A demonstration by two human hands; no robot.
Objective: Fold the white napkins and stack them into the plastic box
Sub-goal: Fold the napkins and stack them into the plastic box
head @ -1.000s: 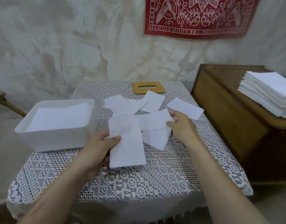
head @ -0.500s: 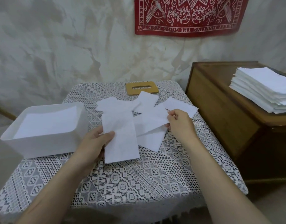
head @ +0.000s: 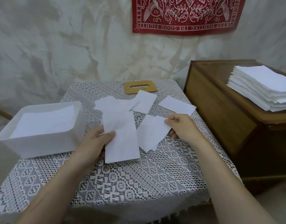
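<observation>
Left hand [head: 97, 141]: thumb and fingers pinch a long folded napkin [head: 122, 139], steadying it on the tabletop [head: 122, 183].
Right hand [head: 182, 126]: pinches the corner of a second napkin [head: 150, 131], probably to gather it.
Plastic box [head: 42, 146]: just left of the hands, napkins already inside.

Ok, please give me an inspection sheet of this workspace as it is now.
Surface: table under a white lace cloth.
Job's things: plastic box at left, stacked napkins inside; loose napkins lie towards the back.
Clutter: wooden slotted lid at the far edge.
Hands: left hand grips the long napkin; right hand pinches the smaller napkin.
Cables: nothing seen.
Surroundings: wooden cabinet at right, bearing a napkin pile; red cloth on the wall.
</observation>
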